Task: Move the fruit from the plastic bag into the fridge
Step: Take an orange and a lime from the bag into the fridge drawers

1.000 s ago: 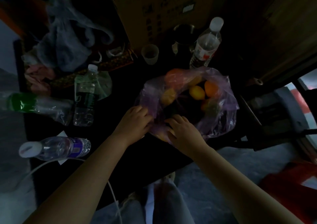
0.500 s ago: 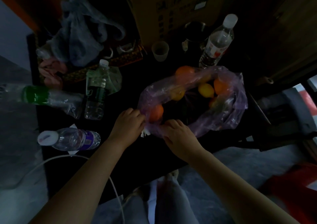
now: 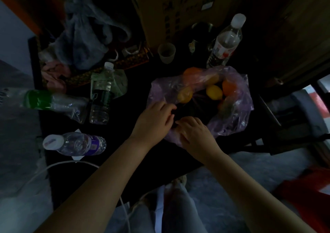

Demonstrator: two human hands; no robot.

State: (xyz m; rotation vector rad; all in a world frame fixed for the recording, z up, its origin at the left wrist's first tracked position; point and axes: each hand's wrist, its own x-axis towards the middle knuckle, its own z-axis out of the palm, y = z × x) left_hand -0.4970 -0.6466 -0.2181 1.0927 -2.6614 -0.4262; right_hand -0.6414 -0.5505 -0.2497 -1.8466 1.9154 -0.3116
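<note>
A thin purple plastic bag [image 3: 237,111] lies open on the dark table [image 3: 139,163]. Inside it I see a yellow lemon [image 3: 214,92], an orange [image 3: 229,87], another yellow fruit [image 3: 185,95] under the film and an orange [image 3: 192,71] at the bag's far rim. My left hand [image 3: 154,120] pinches the bag's near-left rim. My right hand [image 3: 195,132] rests on the near rim beside it, fingers curled on the plastic. The fridge is out of sight.
Several water bottles stand or lie on the table: one upright at the back [image 3: 225,41], one with a dark label [image 3: 100,97], one lying at the left [image 3: 76,144]. A small cup [image 3: 167,52], a cardboard box [image 3: 180,4] and a grey bag [image 3: 85,36] crowd the back.
My hands have drawn close together at the bag's near rim. The orange that showed by my left hand half a second ago is hidden now. The view shifted slightly.
</note>
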